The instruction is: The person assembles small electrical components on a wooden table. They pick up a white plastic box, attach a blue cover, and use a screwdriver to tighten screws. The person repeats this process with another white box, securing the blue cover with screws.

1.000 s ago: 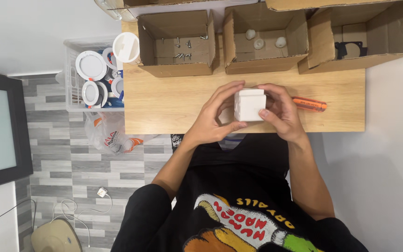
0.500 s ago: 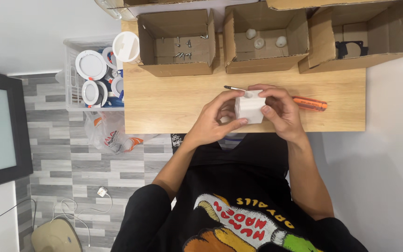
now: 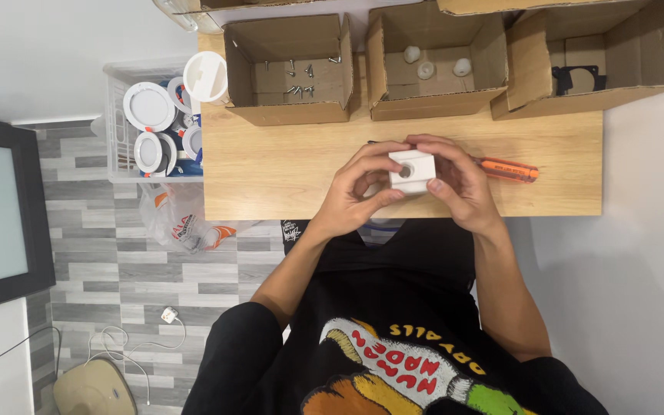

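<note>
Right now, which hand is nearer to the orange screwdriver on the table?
Right. The right hand lies over the shaft of the orange screwdriver, beside its handle. The left hand grips the far side of the white block, farther off.

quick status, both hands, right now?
Left hand: closed on the small white square block, gripping its left side.
Right hand: closed on the same block, fingers wrapped around its right side.

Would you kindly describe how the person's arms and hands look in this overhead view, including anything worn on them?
Both forearms are bare, as are the left hand and right hand: no gloves, watch, rings or bracelets show. Short black sleeves of a black T-shirt with a colourful cartoon print on the chest cover the upper arms. No cables or markings show on the arms.
</note>
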